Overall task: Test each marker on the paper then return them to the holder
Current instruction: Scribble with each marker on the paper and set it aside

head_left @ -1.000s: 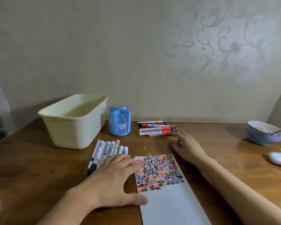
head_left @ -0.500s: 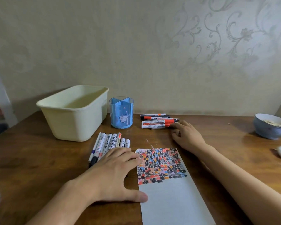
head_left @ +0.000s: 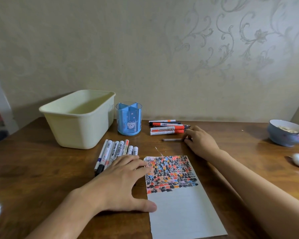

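Thin pen [head_left: 173, 139] lies sideways – its right end at the right hand [head_left: 201, 141], whose fingers look pinched on it – left hand [head_left: 121, 181] flat, farther off.

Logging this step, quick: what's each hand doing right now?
Left hand: open, flat on the paper.
Right hand: fingertips at a thin pen; grip cannot be told.

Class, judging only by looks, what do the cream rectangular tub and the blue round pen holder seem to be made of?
Cream rectangular tub: probably opaque moulded plastic, shown by its smooth satin walls and rolled rim. Blue round pen holder: likely translucent glossy plastic, since its inner dividers show through the wall.
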### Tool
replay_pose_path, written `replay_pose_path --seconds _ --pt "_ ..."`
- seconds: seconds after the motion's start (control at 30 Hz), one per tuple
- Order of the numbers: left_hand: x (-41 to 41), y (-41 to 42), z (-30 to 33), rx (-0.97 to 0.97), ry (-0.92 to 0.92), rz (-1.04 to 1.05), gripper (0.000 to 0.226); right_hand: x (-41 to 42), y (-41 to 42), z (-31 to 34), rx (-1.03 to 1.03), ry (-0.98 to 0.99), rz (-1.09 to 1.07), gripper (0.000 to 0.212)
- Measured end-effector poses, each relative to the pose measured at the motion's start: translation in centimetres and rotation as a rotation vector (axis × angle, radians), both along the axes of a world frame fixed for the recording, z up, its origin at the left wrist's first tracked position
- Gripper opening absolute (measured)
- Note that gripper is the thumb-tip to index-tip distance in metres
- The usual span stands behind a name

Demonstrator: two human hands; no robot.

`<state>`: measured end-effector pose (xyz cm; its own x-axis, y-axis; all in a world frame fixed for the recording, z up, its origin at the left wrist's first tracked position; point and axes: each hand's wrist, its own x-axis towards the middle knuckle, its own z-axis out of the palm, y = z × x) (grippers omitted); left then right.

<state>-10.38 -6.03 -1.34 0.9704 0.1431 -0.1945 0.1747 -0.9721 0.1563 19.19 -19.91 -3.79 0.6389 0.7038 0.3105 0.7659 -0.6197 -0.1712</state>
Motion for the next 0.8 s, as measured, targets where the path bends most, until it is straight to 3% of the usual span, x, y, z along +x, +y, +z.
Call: replay_pose_path --seconds 0.33,0.53,0.67,0.8 --pt "-0.1 -0.3 0.2 0.007 0.015 0.013 0.102 -5.4 -4.3 1.8 0.072 -0.039 0.105 0.004" --pt "0.0 -0.5 0.2 0.009 -0.009 0.008 0.104 -10.3 -6.4 2.7 0.317 0.376 0.17 0.007" --pt "0.1 -0.6 0.3 0.006 -0.007 0.023 0.108 -12.0 -6.3 2.9 0.469 0.799 0.221 0.017" --pt "0.1 -0.4 0.2 0.002 -0.014 0.041 0.11 -13.1 -6.8 2.7 0.463 0.955 0.268 0.029"
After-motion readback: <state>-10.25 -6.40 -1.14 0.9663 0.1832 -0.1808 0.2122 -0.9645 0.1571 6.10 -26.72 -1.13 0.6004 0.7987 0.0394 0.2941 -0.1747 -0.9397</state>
